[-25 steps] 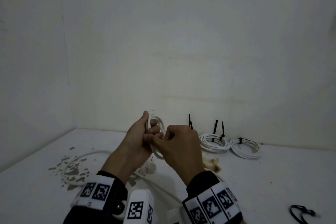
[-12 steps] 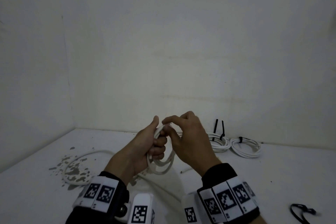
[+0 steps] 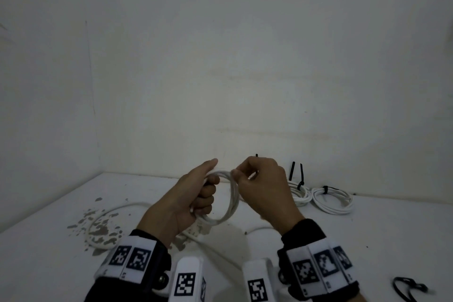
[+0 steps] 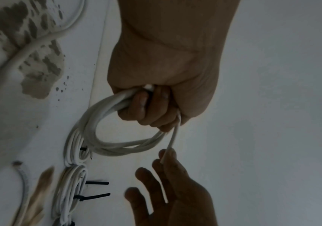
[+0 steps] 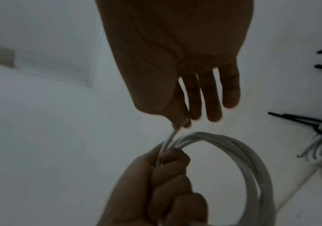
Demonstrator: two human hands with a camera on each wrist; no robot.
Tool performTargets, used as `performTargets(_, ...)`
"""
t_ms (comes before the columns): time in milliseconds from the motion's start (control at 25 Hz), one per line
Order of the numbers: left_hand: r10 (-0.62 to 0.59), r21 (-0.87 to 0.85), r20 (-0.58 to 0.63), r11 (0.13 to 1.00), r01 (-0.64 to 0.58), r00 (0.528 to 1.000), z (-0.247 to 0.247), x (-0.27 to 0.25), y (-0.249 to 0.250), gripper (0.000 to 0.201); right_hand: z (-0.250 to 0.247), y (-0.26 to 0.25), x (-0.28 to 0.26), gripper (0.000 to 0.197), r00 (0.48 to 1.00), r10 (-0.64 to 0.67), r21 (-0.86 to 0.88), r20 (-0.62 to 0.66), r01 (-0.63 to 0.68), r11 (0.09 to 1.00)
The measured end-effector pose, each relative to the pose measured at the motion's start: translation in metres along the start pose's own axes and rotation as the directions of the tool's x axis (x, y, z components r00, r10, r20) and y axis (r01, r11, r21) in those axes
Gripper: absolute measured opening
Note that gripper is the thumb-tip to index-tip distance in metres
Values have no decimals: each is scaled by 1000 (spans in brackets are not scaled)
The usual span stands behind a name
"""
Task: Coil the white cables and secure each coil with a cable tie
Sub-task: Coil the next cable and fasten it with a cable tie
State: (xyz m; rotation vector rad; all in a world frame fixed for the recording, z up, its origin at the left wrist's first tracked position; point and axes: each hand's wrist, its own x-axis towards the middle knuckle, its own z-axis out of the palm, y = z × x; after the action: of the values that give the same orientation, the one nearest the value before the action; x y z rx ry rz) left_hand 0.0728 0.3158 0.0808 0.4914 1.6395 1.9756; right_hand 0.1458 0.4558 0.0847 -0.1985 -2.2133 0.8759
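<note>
The left hand point(image 3: 188, 200) is clenched around one side of a coil of thin white round cable point(image 3: 228, 206), fingers curled tight over the bundled strands with the thumb stretched straight up along the top; the coil hangs above the white surface point(image 3: 367, 228) as an open ring between the two hands. The right hand point(image 3: 263, 189) pinches a single loose strand of the same cable between thumb and forefinger just where it leaves the left fist, while its other three fingers point(image 5: 212, 97) hang nearly straight and hold nothing. Against the frame half a second earlier, the right hand has pulled away from the left fist and risen, so the two hands no longer overlap and the ring of the coil shows open between them; a second ago both hands were bunched together over it. Both forearms reach forward from the lower edge of the head view, wrists raised off the surface, palms turned toward each other. Beyond the coil and to its right, near the wall, lie two finished white cable coils point(image 3: 332, 200) bound with black cable ties point(image 3: 300, 178) whose tails stand up. Left of the held coil a loose white cable point(image 3: 103, 220) curves over grey-brown stains on the surface.
</note>
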Motion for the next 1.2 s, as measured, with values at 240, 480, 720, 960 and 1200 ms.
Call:
performTargets(240,-2,71,-69,997,7,998,-4,-1,2,56,-6,4,-2,7,972,50,150,231,-86,985)
performTargets(480,-27,163,4,986,26,1000,-1,-4,3,57,-16,-1,0,31,917,61,259,395,-174,950)
performTargets(720,-14,171,-17,985,16,1000,4,-5,3,60,-16,1,-2,28,859,17,464,511,-292,836)
performTargets(960,8,248,-74,969,10,997,4,0,-1,53,-9,3,-2,27,864,66,507,498,-353,786)
performTargets(1200,-42,217,-99,974,63,994,7,-1,-4,53,-4,5,-2,31,845,90,474,527,-380,795)
